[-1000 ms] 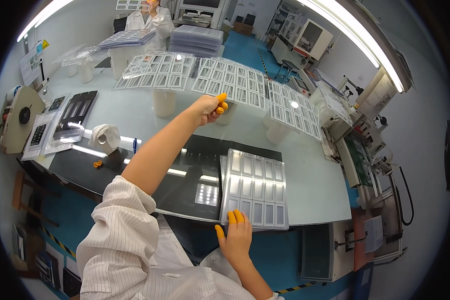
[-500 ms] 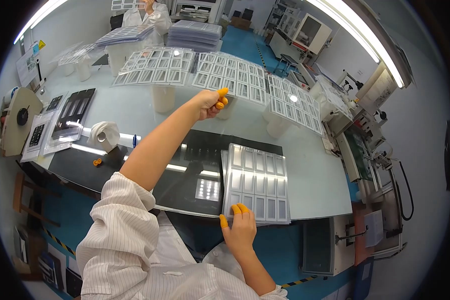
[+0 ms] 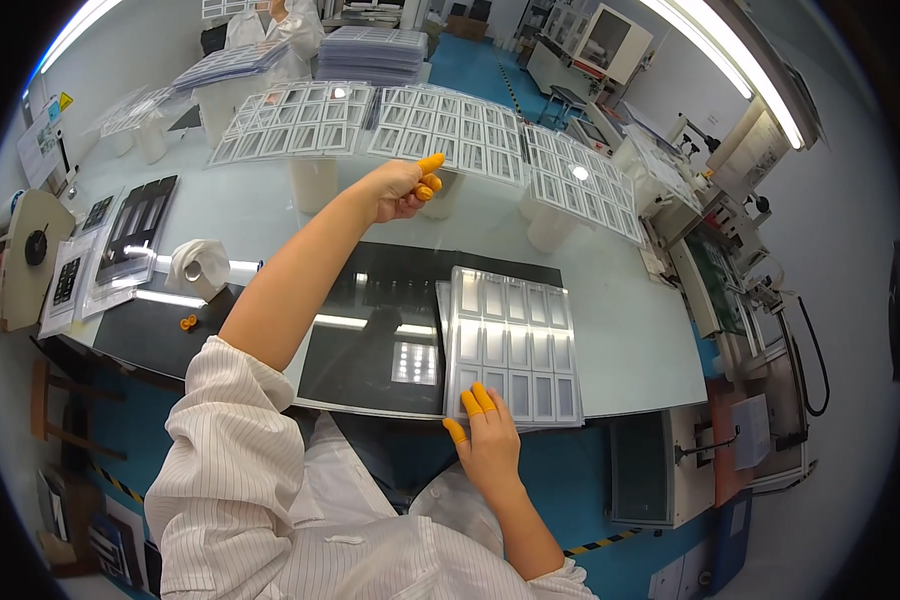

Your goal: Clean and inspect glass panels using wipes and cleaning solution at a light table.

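Note:
My left hand [image 3: 400, 190], with orange finger cots, is reached out over the table at the near edge of the middle raised plastic tray [image 3: 446, 130]. Its fingers are curled and pinched together; whatever lies between them is too small or hidden to make out. A stack of clear plastic trays [image 3: 513, 330] with rows of rectangular pockets lies at the table's front edge. On its lower left corner my right hand [image 3: 490, 440] rests with fingers stretched out, also wearing orange cots, the thumb apart by the edge.
Two more pocketed trays, a left one [image 3: 295, 125] and a right one [image 3: 585, 190], stand on white cylindrical supports. A dark mat [image 3: 370, 370] covers the table's front. At left are a tissue roll [image 3: 198, 265], loose orange cots [image 3: 189, 322] and a dispenser [image 3: 30, 260]. A co-worker [image 3: 285, 35] is behind stacked trays.
The view has shifted slightly, so the table sits higher in the picture. My left hand stays curled near the middle tray, and my right hand stays on the tray stack.

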Available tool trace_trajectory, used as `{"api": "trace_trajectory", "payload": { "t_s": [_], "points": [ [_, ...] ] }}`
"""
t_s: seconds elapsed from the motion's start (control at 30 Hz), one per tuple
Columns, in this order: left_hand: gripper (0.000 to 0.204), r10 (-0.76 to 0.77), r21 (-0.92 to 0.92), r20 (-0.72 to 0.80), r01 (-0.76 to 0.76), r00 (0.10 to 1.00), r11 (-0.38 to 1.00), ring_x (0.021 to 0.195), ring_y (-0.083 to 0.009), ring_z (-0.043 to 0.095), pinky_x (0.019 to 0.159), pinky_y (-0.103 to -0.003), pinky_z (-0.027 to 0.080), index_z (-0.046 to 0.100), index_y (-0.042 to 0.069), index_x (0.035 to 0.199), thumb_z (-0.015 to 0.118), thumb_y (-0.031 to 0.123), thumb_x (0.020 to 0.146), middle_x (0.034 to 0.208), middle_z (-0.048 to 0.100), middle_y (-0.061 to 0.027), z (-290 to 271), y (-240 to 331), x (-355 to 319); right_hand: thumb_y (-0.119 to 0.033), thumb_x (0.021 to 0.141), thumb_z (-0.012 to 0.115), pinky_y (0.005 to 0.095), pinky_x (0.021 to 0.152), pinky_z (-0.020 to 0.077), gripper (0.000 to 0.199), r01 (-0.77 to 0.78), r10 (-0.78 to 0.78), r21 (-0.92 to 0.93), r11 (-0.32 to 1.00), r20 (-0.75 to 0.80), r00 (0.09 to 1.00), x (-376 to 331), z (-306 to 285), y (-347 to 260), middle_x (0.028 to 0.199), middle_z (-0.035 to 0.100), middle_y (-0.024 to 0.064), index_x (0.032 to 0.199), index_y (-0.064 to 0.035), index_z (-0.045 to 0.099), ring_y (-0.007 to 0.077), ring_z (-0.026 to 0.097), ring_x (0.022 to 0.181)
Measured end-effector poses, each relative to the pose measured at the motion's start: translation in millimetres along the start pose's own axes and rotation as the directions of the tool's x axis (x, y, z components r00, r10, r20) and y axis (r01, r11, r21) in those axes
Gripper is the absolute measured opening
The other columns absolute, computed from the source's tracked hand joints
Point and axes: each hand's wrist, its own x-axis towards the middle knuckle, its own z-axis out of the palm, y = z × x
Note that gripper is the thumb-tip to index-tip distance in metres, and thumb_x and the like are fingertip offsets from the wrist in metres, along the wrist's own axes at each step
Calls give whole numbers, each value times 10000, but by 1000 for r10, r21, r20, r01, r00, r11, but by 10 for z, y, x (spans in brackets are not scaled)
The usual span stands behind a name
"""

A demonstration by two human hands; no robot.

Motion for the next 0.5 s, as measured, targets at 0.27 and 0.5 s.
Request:
{"api": "trace_trajectory", "payload": {
  "t_s": [0.27,0.5],
  "points": [
    [296,-66,471,241,-57,968,880,511,-77,472,468,-216,378,605,30,791,549,304,887,632,541,-30,308,-870,-469,-227,756,695,402,915,393,428,-196,204,79,977,-116,972,9,-171,560,1138,555,182,1072,34,572,343,503,1051],
    [255,60,867,338,-336,939,368,691,-314,610,648,-346,472,597,-57,970,580,166,848,785,628,-217,636,-1614,-1413,-403,720,714,408,888,389,616,-693,700,-242,679,-71,710,-68,-474,1001,1055,537,191,1082,67,551,324,456,1035]
  ]
}}
